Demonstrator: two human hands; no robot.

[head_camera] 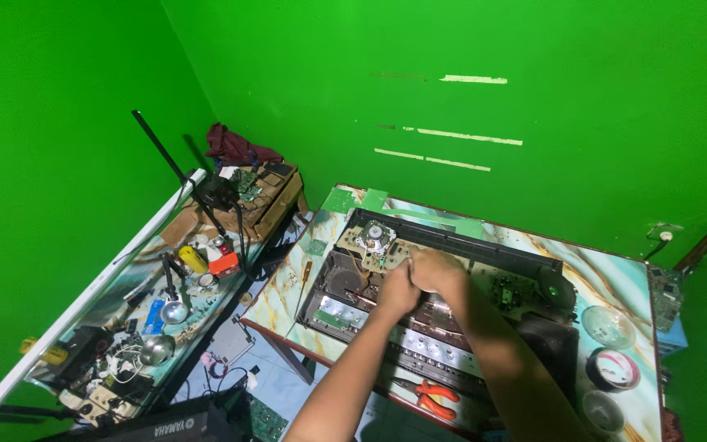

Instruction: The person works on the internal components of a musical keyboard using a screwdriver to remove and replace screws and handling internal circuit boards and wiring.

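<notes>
The open player [452, 286] lies long across the tabletop [615, 270]. Both hands sit on its middle, just right of the round disc part [376, 236]. The left hand [398, 290] and right hand [437, 270] are curled and pressed together; what they pinch is hidden. Red pliers [429, 394] lie near the player's front edge.

walls: bright green wall [533, 49] all round
table: marble-patterned tabletop [615, 270]
front edge: orange-handled pliers [431, 395]
left edge: wooden-handled screwdriver [303, 288]
right side: clear glass bowl [607, 326]; roll of black tape [613, 369]
side bench: yellow cylinder [193, 259]; brown cardboard box [267, 205]; dark red cloth [235, 146]
</notes>
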